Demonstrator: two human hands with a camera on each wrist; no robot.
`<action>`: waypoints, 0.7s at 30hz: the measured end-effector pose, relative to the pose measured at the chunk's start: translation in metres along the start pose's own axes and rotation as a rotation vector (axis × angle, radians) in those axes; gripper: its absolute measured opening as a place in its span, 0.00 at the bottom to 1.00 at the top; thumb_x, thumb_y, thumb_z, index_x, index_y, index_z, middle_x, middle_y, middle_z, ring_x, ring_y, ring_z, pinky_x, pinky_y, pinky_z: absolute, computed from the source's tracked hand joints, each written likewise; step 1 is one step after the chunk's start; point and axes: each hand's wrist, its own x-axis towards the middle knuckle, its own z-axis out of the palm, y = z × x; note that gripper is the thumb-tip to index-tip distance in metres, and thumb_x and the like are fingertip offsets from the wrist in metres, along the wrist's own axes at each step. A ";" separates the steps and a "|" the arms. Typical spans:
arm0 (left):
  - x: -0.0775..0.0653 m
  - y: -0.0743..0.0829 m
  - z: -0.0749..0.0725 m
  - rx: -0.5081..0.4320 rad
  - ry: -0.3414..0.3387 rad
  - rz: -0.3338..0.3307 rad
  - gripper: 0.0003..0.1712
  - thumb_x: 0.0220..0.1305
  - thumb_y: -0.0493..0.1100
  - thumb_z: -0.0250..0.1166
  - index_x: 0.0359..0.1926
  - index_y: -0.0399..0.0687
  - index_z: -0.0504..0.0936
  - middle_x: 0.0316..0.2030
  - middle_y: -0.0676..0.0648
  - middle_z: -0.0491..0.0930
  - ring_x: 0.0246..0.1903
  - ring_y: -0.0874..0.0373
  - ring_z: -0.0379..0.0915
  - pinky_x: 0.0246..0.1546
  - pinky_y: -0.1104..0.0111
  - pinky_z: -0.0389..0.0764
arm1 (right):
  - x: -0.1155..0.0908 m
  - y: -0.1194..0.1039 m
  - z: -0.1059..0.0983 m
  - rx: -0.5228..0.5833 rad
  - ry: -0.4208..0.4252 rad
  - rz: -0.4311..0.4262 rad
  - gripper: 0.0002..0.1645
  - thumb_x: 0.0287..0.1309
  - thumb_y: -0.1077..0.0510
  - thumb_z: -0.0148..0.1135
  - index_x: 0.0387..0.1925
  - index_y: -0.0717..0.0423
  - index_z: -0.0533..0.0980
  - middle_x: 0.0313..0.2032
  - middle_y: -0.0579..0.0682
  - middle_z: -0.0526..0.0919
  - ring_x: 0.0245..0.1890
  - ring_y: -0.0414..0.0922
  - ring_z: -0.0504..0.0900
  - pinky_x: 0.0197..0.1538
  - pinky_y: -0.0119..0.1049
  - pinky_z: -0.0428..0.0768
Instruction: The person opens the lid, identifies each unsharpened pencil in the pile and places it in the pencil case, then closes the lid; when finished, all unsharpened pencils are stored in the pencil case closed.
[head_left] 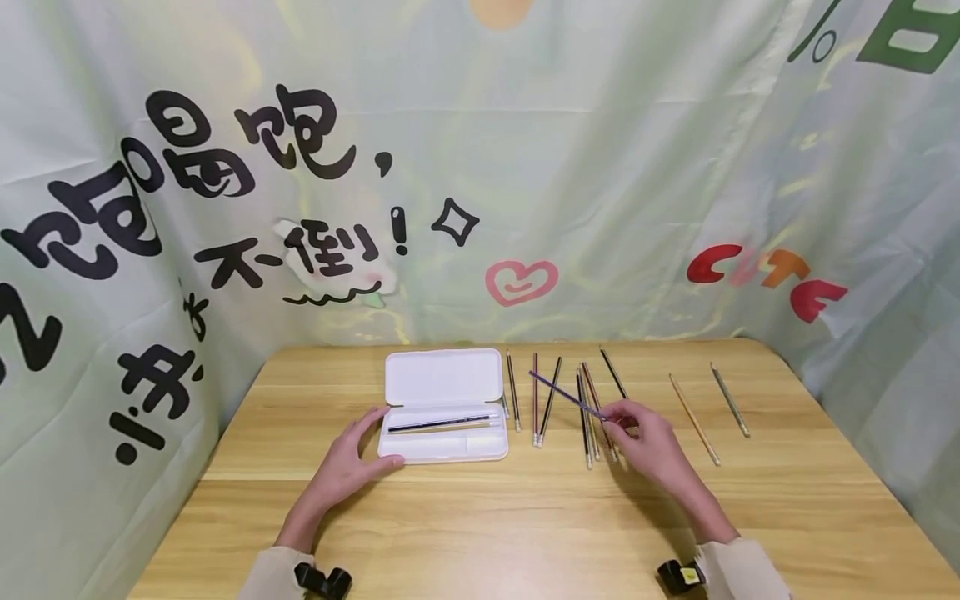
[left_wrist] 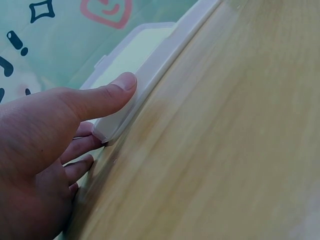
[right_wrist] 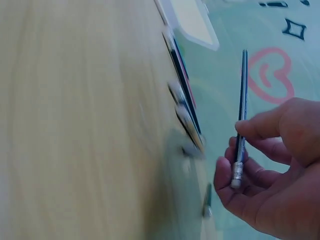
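A white pencil case [head_left: 423,449] lies with its lid [head_left: 444,377] raised at the back. Inside it are a dark pencil [head_left: 435,424] and a light wooden one beside it. My left hand [head_left: 351,461] grips the case at its left end, the thumb [left_wrist: 117,90] on the front rim and the other fingers around the corner. Above the loose pencils on the table, my right hand [head_left: 647,437] pinches a dark blue-purple pencil [head_left: 558,390] near its eraser end. In the right wrist view this pencil [right_wrist: 242,95] points up, away from the palm.
Right of the case, several pencils lie on the wooden table [head_left: 480,517], some bunched under the held pencil. Farther right are an orange-yellow pencil [head_left: 693,418] and a grey-green pencil [head_left: 730,400]. A printed cloth [head_left: 600,192] hangs behind the table.
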 end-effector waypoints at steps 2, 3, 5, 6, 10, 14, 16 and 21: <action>0.000 0.000 0.000 -0.002 0.002 0.000 0.53 0.54 0.60 0.79 0.77 0.55 0.66 0.75 0.40 0.62 0.73 0.33 0.56 0.65 0.31 0.59 | 0.002 -0.004 0.009 0.017 0.008 -0.010 0.08 0.65 0.71 0.65 0.44 0.62 0.82 0.36 0.53 0.85 0.38 0.47 0.82 0.40 0.32 0.84; 0.000 0.000 0.000 -0.002 0.002 0.001 0.53 0.54 0.60 0.79 0.77 0.55 0.66 0.75 0.40 0.62 0.73 0.33 0.56 0.65 0.32 0.59 | 0.003 -0.007 0.014 0.023 0.012 -0.021 0.08 0.64 0.71 0.65 0.43 0.61 0.83 0.36 0.53 0.85 0.38 0.47 0.82 0.40 0.32 0.84; 0.000 0.000 0.000 0.000 0.002 0.001 0.53 0.55 0.60 0.79 0.77 0.55 0.66 0.75 0.40 0.62 0.73 0.34 0.56 0.66 0.32 0.60 | 0.005 -0.011 0.023 0.040 0.014 -0.035 0.08 0.63 0.71 0.66 0.42 0.61 0.83 0.35 0.54 0.85 0.36 0.47 0.82 0.38 0.32 0.83; 0.000 0.000 0.000 0.000 0.002 0.002 0.52 0.55 0.60 0.79 0.77 0.55 0.66 0.75 0.40 0.63 0.73 0.34 0.56 0.66 0.32 0.60 | 0.006 -0.013 0.028 0.049 0.014 -0.041 0.08 0.63 0.71 0.66 0.41 0.61 0.84 0.35 0.54 0.85 0.35 0.47 0.81 0.36 0.32 0.83; 0.001 0.001 0.000 -0.008 0.002 0.004 0.52 0.54 0.59 0.79 0.77 0.55 0.66 0.75 0.40 0.63 0.72 0.34 0.57 0.65 0.32 0.60 | 0.012 -0.025 0.045 0.085 0.019 -0.064 0.09 0.60 0.73 0.67 0.40 0.61 0.84 0.35 0.56 0.85 0.34 0.47 0.81 0.33 0.31 0.82; 0.001 0.001 0.000 -0.014 0.000 0.005 0.52 0.54 0.59 0.79 0.77 0.56 0.66 0.74 0.40 0.63 0.72 0.34 0.58 0.65 0.32 0.60 | 0.022 -0.039 0.059 0.115 0.026 -0.055 0.10 0.59 0.72 0.69 0.41 0.60 0.86 0.36 0.53 0.86 0.37 0.47 0.82 0.38 0.31 0.84; 0.001 0.002 0.000 -0.011 0.000 0.001 0.52 0.54 0.59 0.79 0.77 0.56 0.66 0.74 0.40 0.64 0.71 0.34 0.58 0.65 0.32 0.60 | 0.027 -0.046 0.065 0.116 0.036 -0.051 0.09 0.59 0.71 0.70 0.40 0.60 0.86 0.36 0.52 0.86 0.38 0.47 0.83 0.41 0.32 0.84; 0.001 0.002 0.000 -0.012 0.004 -0.013 0.52 0.54 0.59 0.79 0.76 0.57 0.66 0.74 0.39 0.64 0.71 0.34 0.59 0.65 0.32 0.60 | 0.040 -0.062 0.084 0.104 0.047 -0.048 0.09 0.58 0.71 0.71 0.39 0.58 0.88 0.37 0.49 0.87 0.38 0.45 0.83 0.42 0.33 0.82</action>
